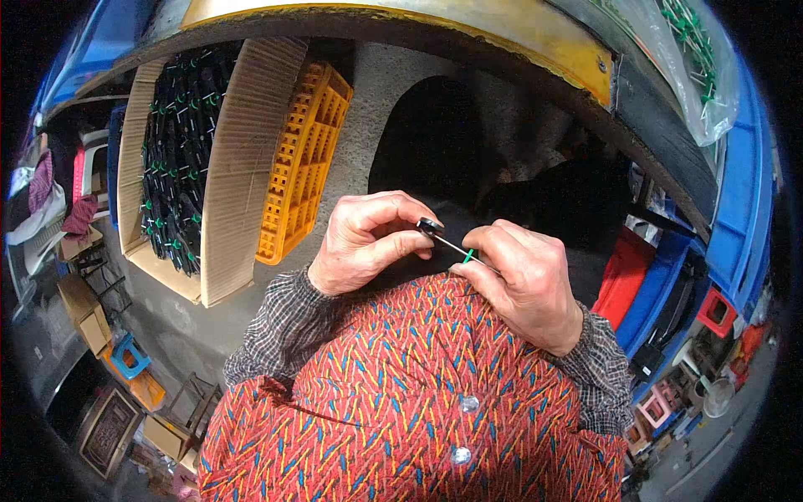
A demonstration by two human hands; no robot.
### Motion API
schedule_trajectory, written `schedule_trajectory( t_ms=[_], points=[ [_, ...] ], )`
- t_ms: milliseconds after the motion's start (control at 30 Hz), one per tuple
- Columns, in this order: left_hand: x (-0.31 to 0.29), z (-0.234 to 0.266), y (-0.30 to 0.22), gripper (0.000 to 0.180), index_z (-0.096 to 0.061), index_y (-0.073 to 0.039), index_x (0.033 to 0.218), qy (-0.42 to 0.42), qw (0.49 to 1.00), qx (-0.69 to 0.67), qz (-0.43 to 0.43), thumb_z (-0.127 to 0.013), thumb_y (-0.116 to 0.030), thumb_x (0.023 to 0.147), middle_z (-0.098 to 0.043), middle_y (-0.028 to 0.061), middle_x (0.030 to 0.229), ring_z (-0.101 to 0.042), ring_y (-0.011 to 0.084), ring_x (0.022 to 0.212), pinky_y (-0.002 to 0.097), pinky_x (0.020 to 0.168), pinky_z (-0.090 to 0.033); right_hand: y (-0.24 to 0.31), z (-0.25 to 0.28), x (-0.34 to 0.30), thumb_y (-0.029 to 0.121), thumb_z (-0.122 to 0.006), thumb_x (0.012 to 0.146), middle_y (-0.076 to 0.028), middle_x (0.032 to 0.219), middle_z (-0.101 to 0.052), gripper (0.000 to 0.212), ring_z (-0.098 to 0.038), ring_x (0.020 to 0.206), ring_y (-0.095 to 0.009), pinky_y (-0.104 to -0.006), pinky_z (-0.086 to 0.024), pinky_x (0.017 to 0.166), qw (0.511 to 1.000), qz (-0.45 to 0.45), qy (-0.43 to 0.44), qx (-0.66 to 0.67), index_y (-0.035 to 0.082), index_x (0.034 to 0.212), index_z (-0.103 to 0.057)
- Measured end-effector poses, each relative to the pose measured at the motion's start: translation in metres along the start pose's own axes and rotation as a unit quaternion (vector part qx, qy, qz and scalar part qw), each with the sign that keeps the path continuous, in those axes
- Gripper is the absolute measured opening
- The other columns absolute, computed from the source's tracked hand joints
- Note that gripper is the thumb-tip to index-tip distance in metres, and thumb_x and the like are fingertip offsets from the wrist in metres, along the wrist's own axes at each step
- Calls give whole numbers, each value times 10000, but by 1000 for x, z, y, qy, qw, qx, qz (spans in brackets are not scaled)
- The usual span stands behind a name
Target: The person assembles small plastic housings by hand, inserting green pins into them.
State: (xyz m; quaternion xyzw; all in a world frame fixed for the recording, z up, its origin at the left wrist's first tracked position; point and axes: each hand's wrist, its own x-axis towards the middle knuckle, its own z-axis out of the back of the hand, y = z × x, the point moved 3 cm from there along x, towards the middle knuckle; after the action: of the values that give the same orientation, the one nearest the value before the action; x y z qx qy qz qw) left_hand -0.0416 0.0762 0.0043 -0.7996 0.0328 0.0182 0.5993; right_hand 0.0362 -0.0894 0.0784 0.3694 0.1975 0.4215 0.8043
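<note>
In front of my chest, my left hand [370,241] pinches a small black round-ended part [430,226] between thumb and fingers. A thin metal rod [450,243] runs from that part toward my right. My right hand [529,280] is closed on the rod's other end, thumb and forefinger beside a small green clip [469,256] on it. The rod's far tip is mostly covered by my right fingers. The rod meets the black part, but I cannot tell whether it is fixed into it.
A cardboard box [251,167] of black parts with green bits stands left, beside an orange plastic crate [305,163]. A worktable edge [401,21] curves across the far side. On it, right, lies a clear bag [711,117] of green-clipped rods. Blue bins [740,226] stand right.
</note>
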Motion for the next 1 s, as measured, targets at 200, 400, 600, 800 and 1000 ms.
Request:
schedule_trajectory(
  t_ms=[200, 400, 600, 800, 1000],
  points=[
    [2, -6, 0, 120, -626, 71, 970, 4, 999, -1, 49, -618, 48, 852, -648, 94, 909, -648, 116, 746, 224, 662, -539, 3, 5, 0, 88, -707, 682, -84, 671, -483, 224, -567, 628, -266, -379, -445, 563, 993, 46, 10, -112, 52, 775, -507],
    [0, -11, 0, 123, -618, 57, 963, 11, 998, 61, 34, -642, 23, 847, -631, 67, 835, -628, 79, 672, 207, 581, -511, -2, 1, -2, 40, -644, 723, -91, 698, -506, 190, -582, 650, -282, -387, -456, 577, 995, 28, -1, -96, 57, 845, -499],
    [4, -11, -2, 144, -627, 31, 919, 11, 994, 110, 7, -700, -33, 813, -602, 33, 733, -579, 54, 604, 205, 519, -451, -6, -1, -5, 1, -613, 727, -97, 708, -517, 193, -588, 656, -295, -397, -461, 582, 997, 30, -1, -76, 64, 869, -500],
    [6, -14, -5, 160, -625, 19, 889, 11, 985, 170, -9, -709, -60, 778, -584, 20, 706, -545, 38, 584, 212, 492, -421, -7, 4, -5, 81, -684, 740, -104, 772, -578, 256, -612, 669, -297, -376, -480, 576, 999, -25, 15, -23, 47, 942, -531],
    [5, -15, -5, 150, -625, 14, 887, 5, 992, 124, 29, -700, -71, 789, -550, 2, 695, -510, 21, 591, 200, 494, -405, -16, 9, -13, 209, -751, 775, -114, 725, -574, 265, -600, 595, -243, -344, -459, 519, 995, -77, 21, 59, 13, 842, -586]
  ],
)
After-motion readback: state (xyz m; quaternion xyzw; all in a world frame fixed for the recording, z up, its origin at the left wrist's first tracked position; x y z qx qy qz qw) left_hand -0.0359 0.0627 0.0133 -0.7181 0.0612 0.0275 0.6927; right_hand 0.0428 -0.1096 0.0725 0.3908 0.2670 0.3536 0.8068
